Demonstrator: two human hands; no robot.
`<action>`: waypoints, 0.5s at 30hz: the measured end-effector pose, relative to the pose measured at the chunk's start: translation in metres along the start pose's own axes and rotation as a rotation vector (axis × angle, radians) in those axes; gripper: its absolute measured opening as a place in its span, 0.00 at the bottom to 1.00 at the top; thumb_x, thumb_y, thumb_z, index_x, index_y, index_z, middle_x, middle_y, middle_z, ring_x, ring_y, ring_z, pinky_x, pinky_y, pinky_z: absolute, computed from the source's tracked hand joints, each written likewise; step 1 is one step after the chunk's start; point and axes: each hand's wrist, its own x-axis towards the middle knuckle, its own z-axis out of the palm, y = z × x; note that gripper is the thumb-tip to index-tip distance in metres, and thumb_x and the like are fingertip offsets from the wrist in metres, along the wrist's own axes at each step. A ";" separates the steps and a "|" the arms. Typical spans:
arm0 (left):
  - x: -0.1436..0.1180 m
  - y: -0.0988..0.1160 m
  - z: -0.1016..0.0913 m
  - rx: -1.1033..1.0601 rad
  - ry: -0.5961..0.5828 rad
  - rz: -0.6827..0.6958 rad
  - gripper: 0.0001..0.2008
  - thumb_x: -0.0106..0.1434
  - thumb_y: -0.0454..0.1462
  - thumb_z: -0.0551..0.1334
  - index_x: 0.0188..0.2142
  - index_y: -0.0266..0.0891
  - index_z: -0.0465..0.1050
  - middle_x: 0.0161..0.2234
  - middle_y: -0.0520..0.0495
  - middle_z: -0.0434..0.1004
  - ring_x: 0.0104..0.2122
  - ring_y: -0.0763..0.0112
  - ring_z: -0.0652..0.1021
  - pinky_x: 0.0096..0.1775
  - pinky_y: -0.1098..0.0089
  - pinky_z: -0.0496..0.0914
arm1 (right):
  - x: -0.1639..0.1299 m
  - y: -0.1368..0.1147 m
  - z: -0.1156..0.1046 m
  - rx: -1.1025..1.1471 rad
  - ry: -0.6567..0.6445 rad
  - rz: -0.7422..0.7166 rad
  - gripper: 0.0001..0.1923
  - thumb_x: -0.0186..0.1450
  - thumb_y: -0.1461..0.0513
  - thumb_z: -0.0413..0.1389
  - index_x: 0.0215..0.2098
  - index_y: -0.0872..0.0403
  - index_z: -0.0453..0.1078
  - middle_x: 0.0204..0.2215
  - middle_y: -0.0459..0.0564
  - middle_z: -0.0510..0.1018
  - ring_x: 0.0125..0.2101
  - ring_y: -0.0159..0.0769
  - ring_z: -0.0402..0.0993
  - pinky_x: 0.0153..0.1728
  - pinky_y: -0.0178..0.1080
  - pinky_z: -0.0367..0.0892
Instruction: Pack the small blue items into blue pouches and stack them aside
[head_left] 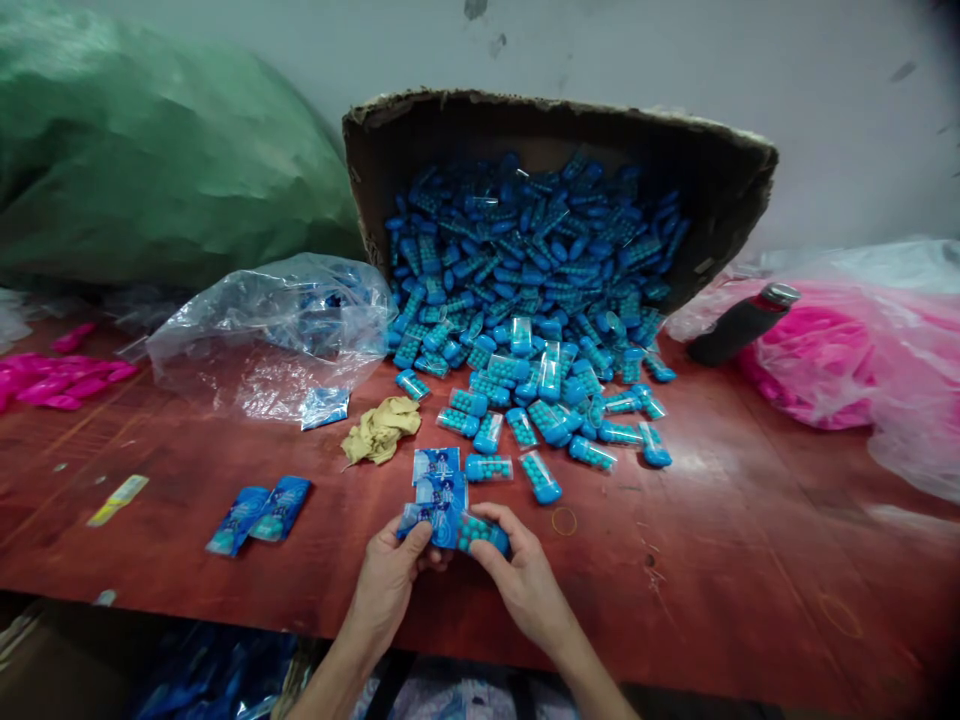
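Near the front edge of a red-brown table, my left hand holds a blue printed packet. My right hand grips a small clear capsule with a blue cap and teal beads, its end touching the packet's mouth. Two more blue packets lie flat just beyond my fingers. A tipped cardboard box at the back spills several such blue capsules onto the table toward me.
Two filled blue packets lie at left front. A crumpled tan cloth, a clear plastic bag, a green sack, pink pieces, a dark bottle and a bag of pink items surround the pile.
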 end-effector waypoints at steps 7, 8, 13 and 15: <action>0.001 -0.004 -0.001 -0.002 -0.028 0.027 0.10 0.46 0.40 0.66 0.23 0.35 0.69 0.16 0.54 0.70 0.17 0.76 0.70 0.23 0.73 0.67 | 0.001 0.005 -0.003 0.025 -0.103 0.075 0.12 0.61 0.62 0.51 0.43 0.51 0.65 0.28 0.43 0.71 0.27 0.30 0.67 0.29 0.32 0.64; 0.001 -0.006 0.000 -0.010 -0.028 0.019 0.10 0.46 0.40 0.66 0.24 0.35 0.70 0.17 0.53 0.71 0.18 0.75 0.71 0.23 0.72 0.67 | 0.001 0.007 -0.001 -0.018 -0.049 0.047 0.11 0.61 0.62 0.51 0.43 0.52 0.65 0.30 0.44 0.72 0.29 0.31 0.68 0.31 0.33 0.64; -0.001 -0.010 0.010 -0.181 -0.025 -0.116 0.11 0.45 0.39 0.67 0.27 0.35 0.72 0.21 0.50 0.75 0.21 0.73 0.73 0.24 0.72 0.68 | -0.008 0.016 0.018 -0.336 0.110 -0.220 0.12 0.62 0.61 0.49 0.45 0.52 0.64 0.37 0.51 0.71 0.37 0.37 0.68 0.38 0.37 0.64; -0.001 -0.010 0.010 -0.221 -0.045 -0.161 0.10 0.46 0.39 0.67 0.25 0.34 0.72 0.20 0.50 0.74 0.20 0.75 0.72 0.24 0.74 0.67 | -0.011 0.016 0.020 -0.353 0.063 -0.245 0.14 0.63 0.61 0.48 0.48 0.51 0.63 0.38 0.51 0.70 0.37 0.38 0.68 0.37 0.37 0.65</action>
